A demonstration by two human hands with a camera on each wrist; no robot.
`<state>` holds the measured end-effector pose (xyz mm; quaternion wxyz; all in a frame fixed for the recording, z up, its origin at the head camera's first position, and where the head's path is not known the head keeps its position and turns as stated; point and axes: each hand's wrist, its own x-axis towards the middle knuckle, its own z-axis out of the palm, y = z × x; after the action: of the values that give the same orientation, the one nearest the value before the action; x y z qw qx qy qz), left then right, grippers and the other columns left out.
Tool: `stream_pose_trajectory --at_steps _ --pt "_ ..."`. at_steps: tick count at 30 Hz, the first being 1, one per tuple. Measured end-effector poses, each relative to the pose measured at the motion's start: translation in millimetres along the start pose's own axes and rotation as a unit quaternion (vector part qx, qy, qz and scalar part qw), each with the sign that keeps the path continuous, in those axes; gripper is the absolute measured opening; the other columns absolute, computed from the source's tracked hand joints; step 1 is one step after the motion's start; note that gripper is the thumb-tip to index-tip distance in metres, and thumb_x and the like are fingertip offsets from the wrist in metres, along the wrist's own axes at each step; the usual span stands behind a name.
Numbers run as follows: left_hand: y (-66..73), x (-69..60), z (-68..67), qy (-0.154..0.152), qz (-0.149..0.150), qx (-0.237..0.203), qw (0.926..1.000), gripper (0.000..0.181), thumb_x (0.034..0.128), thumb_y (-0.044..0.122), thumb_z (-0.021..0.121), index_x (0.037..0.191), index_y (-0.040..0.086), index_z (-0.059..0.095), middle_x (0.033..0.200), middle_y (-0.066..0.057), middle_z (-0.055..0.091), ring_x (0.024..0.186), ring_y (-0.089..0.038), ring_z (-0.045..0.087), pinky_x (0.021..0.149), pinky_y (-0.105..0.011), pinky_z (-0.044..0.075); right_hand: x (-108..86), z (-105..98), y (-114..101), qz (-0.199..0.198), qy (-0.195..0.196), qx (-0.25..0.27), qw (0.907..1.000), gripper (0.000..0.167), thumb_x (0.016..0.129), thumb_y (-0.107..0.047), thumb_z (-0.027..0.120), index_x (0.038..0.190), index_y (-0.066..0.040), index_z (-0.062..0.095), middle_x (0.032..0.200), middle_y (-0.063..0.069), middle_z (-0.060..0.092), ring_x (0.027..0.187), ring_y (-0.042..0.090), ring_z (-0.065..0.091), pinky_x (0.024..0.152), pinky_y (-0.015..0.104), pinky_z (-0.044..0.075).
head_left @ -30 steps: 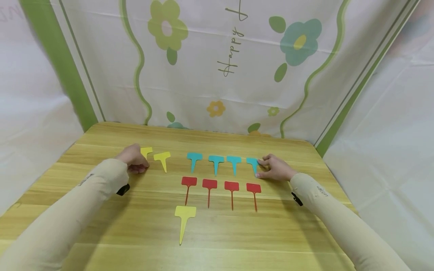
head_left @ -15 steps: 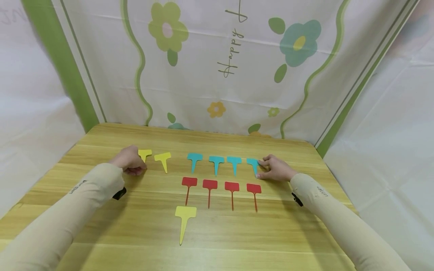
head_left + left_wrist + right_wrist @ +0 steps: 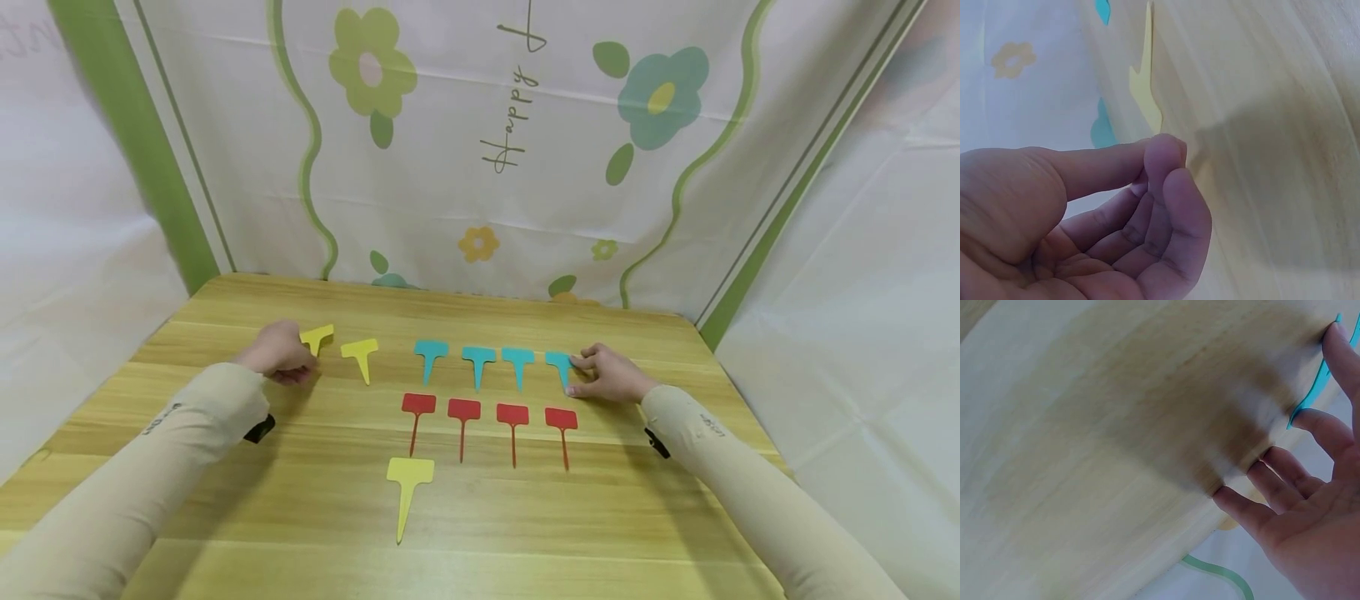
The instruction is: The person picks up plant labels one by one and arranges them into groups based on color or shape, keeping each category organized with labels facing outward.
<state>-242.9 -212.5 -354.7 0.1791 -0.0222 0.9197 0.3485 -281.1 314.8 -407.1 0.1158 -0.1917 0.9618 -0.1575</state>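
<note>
My left hand (image 3: 277, 352) pinches a yellow T-shaped plant label (image 3: 318, 335), tilted up at the far left of the table; in the left wrist view the curled fingers (image 3: 1179, 206) and thumb mostly hide it. Just right of it lies a second yellow label (image 3: 361, 350). My right hand (image 3: 611, 372) rests at the rightmost blue T-shaped plant label (image 3: 558, 360). Its thumb touches the stem's tip and its index finger the head's edge, with the other fingertips on the table, as the right wrist view shows around the blue label (image 3: 1315, 392).
Several blue labels (image 3: 478, 356) form a row across the middle. Below them lie several red plant labels (image 3: 464, 409) with thin stems. Nearer me is a larger-looking yellow label (image 3: 410, 472). A flowered cloth (image 3: 465, 125) hangs behind the wooden table (image 3: 525, 533).
My left hand has drawn slightly left, and the yellow label by it has shifted left and tipped up. My right hand and the other labels have stayed put.
</note>
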Motion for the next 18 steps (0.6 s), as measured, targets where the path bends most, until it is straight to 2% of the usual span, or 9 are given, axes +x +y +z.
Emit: stream_pose_trajectory --at_steps 5,9,13,18 --pt "-0.9 -3.7 -3.6 0.026 0.028 0.020 0.9991 0.019 0.0877 -0.001 0.059 0.070 -0.006 0.064 0.057 -0.009 0.062 0.050 -0.015 0.059 0.054 -0.032 0.055 -0.1 -1.0 -1.2 -0.002 -0.002 -0.001 1.0000 0.080 0.087 -0.048 0.072 0.144 0.001 0.044 0.144 0.031 0.035 0.127 0.051 0.038 0.102 0.061 0.033" --pt "2.2 -11.2 -4.7 0.048 0.062 0.059 0.9952 0.028 0.0872 0.002 0.060 0.060 0.000 0.064 0.050 -0.005 0.057 0.046 -0.013 0.053 0.051 -0.029 0.049 -0.2 -1.8 -1.3 -0.002 -0.002 -0.002 1.0000 0.081 0.087 -0.049 0.072 0.144 0.001 0.044 0.144 0.031 0.035 0.127 0.051 0.039 0.102 0.062 0.033" --pt "11.7 -23.8 -3.4 0.078 0.089 0.089 0.9890 0.036 0.0888 0.006 0.060 0.053 0.006 0.063 0.046 -0.003 0.053 0.042 -0.011 0.045 0.053 -0.028 0.042 -0.1 -1.0 0.4 -0.002 0.000 -0.003 1.0000 0.082 0.086 -0.050 0.072 0.144 0.001 0.044 0.144 0.031 0.035 0.127 0.050 0.040 0.102 0.061 0.033" --pt "28.0 -43.4 4.5 0.107 0.105 0.088 0.9847 0.044 0.0912 0.007 0.062 0.048 0.009 0.055 0.043 0.000 0.048 0.041 -0.009 0.035 0.047 -0.025 0.035 0.3 0.4 1.6 -0.002 0.001 -0.002 1.0000 0.083 0.085 -0.051 0.072 0.144 0.000 0.043 0.144 0.031 0.036 0.127 0.050 0.039 0.103 0.061 0.033"
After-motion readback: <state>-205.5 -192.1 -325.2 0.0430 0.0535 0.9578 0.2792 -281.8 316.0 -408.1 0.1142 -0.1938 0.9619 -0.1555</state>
